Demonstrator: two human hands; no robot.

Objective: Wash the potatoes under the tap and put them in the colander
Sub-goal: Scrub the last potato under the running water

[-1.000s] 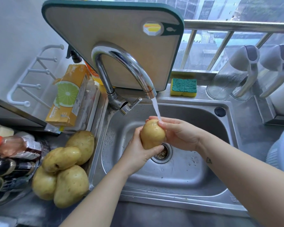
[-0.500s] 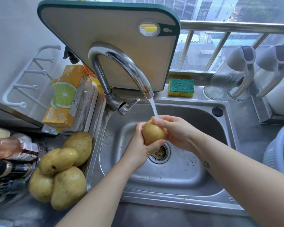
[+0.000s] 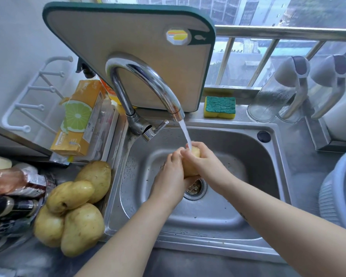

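A rectangular stainless steel sink [image 3: 238, 196] fills the middle of the view. A large grey cutting board with a dark green rim [image 3: 128, 47] leans upright behind it, and a curved chrome tap [image 3: 144, 76] arches in front of the board and over the basin. A pale blue plastic colander [image 3: 340, 192] sits at the right edge, well apart from the hands. Four yellow-brown potatoes [image 3: 74, 206] lie heaped on the counter just left of the sink. Over the drain, the left hand [image 3: 168, 176] and right hand [image 3: 208, 162] both wrap around one yellow potato [image 3: 189, 167], fingers curled on it from either side. A green-and-yellow sponge [image 3: 220, 106] rests on the ledge behind the sink. A thin water stream [image 3: 185, 134] from the tap strikes the top of the held potato.
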